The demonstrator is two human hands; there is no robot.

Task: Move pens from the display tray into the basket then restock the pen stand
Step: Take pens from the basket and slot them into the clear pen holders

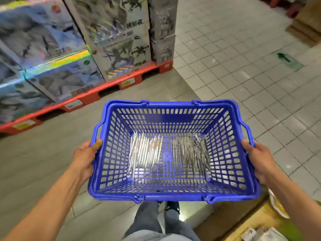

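Blue slotted plastic basket (173,119): long axis left-right; silver pens (145,150) inside lie pointing away. Left hand (85,157) and right hand (260,159) fingers clamp its side rims.

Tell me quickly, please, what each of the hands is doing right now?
Left hand: grips the basket by its left rim.
Right hand: grips its right rim.

Bright, even indoor light; motion blur on boxes (52,49); wide-angle bending at edges.

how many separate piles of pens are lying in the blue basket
2: a pale silver pile of pens left of centre on the blue plastic basket floor, a darker grey pile of pens right of centre.
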